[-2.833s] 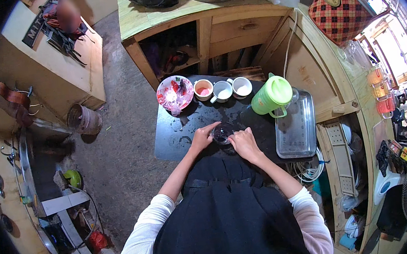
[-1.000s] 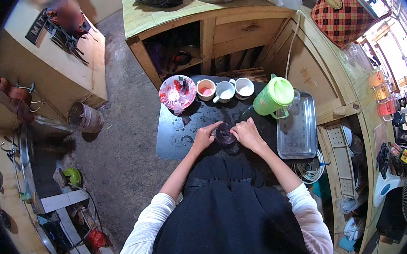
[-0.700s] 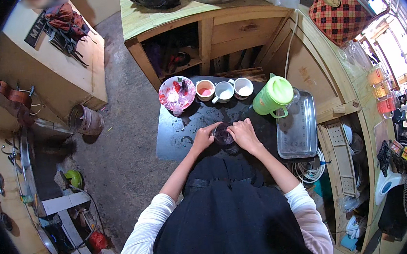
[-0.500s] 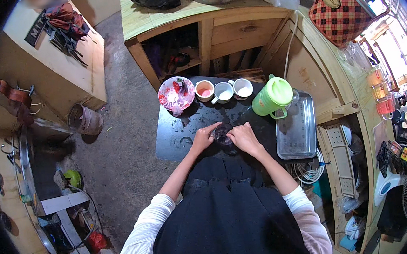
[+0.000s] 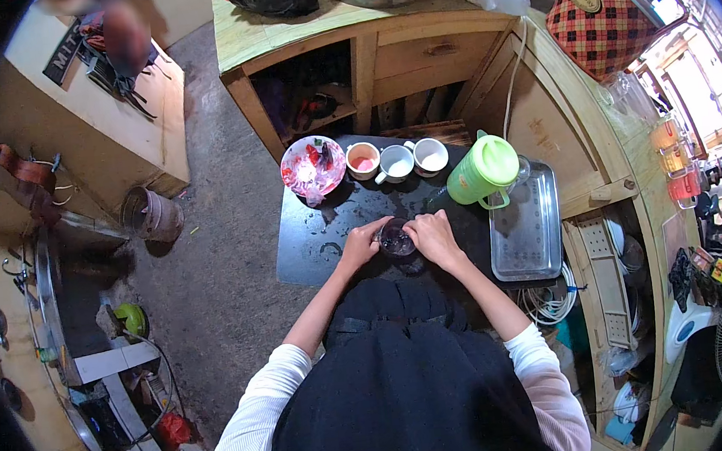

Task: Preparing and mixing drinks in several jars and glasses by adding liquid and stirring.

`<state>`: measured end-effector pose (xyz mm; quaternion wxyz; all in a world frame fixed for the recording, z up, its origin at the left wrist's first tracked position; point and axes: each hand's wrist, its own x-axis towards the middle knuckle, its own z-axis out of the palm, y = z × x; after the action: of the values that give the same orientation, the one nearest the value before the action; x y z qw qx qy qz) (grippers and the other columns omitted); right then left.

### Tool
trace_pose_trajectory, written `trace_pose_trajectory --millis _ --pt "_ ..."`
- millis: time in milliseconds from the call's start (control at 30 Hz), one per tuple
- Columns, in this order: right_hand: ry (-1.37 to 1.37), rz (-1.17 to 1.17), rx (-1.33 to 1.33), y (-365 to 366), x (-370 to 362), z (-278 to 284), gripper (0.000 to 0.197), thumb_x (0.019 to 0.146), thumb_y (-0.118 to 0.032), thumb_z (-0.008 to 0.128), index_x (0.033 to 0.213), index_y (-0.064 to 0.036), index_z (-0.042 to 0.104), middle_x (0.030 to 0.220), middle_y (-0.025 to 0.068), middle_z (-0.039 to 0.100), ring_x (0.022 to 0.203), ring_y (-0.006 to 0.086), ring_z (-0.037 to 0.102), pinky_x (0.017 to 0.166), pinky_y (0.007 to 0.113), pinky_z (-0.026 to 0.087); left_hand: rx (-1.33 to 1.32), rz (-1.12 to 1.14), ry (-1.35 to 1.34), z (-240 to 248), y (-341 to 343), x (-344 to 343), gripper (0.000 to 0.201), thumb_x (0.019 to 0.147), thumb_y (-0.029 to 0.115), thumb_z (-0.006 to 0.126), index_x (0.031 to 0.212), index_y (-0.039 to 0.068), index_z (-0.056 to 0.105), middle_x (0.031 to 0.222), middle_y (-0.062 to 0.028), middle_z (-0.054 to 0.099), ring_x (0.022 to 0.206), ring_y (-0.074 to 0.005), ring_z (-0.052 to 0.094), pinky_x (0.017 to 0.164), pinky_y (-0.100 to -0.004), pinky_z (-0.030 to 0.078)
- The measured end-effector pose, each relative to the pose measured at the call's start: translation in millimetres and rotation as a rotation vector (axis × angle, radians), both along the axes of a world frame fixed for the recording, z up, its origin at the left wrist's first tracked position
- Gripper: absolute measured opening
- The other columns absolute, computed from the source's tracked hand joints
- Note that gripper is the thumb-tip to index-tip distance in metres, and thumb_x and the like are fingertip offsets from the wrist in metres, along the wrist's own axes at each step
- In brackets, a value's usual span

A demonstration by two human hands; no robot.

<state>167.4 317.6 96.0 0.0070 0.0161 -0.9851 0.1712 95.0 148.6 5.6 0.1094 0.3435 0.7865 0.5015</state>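
A small see-through glass cup [image 5: 396, 239] with a dark look stands on the dark tabletop [image 5: 303, 252], close in front of my body. My left hand [image 5: 363, 242] grips its left side, thumb and fingers closed around the wall. At the right rim, my right hand [image 5: 434, 240] has its fingers bent and pressed to the glass; whether they also pinch something small is hidden. Beyond the cup stand a mug with reddish contents [image 5: 363, 160], a white mug [image 5: 395, 163] and another white mug [image 5: 431, 157].
Left of the mugs sits a pink-and-white plate [image 5: 289, 165] with scraps. A green lidded pitcher [image 5: 478, 172] and a clear rectangular tray [image 5: 525, 256] are at the right. Wet spots mark the tabletop. Wooden cabinets [image 5: 441, 55] rise behind; a bucket [image 5: 152, 214] is on the floor.
My right hand has shifted slightly at the rim, its fingers now bent more from above. The left hand keeps its hold. A blurred shape has come lower at the upper left.
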Motion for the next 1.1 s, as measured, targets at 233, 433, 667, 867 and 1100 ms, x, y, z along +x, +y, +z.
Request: trace_pose_trajectory --millis 233,433,667,867,1100 --pt "-0.052 0.005 0.022 -2 5 -3 0.019 0.081 -0.022 0.057 0.077 -0.0071 0.069 0.070 0.0115 0.063 0.066 0.0275 0.059 0.067 0.040 0.036 -0.016 0.006 0.011 1 0 -2 0.058 0.062 -0.008 0.048 0.116 0.012 0.057 0.099 -0.0161 0.063 0.078 -0.0290 0.063 0.071 -0.0329 0.050" --pt "-0.034 -0.015 0.022 0 7 4 0.020 0.082 -0.021 0.056 0.074 -0.0071 0.068 0.070 0.0108 0.062 0.068 0.0262 0.059 0.066 0.039 0.036 0.057 0.029 0.064 -3 3 -1 0.057 0.062 -0.007 0.048 0.115 0.012 0.058 0.097 -0.0169 0.063 0.071 -0.0275 0.063 0.067 -0.0329 0.050" --pt "-0.059 0.032 0.001 -11 19 0 0.017 0.081 -0.021 0.057 0.077 -0.0093 0.069 0.068 0.0107 0.061 0.068 0.0256 0.059 0.065 0.039 0.037 -0.086 0.026 -0.080 10 -5 4 0.055 0.063 -0.005 0.051 0.114 0.013 0.059 0.091 -0.0180 0.063 0.063 -0.0253 0.061 0.063 -0.0320 0.049" --pt "-0.021 0.019 -0.028 -1 15 6 0.017 0.080 -0.021 0.058 0.079 -0.0089 0.069 0.067 0.0107 0.061 0.067 0.0259 0.059 0.067 0.039 0.036 -0.052 0.035 -0.034 16 -1 3 0.057 0.064 -0.005 0.049 0.115 0.016 0.058 0.085 -0.0187 0.062 0.061 -0.0264 0.061 0.062 -0.0325 0.048" --pt "-0.131 -0.001 -0.041 -7 13 3 0.018 0.081 -0.021 0.057 0.078 -0.0076 0.069 0.071 0.0118 0.062 0.069 0.0269 0.060 0.067 0.040 0.036 -0.070 0.027 -0.025 22 1 2 0.056 0.065 -0.005 0.049 0.116 0.017 0.058 0.078 -0.0211 0.060 0.061 -0.0289 0.061 0.060 -0.0349 0.048"
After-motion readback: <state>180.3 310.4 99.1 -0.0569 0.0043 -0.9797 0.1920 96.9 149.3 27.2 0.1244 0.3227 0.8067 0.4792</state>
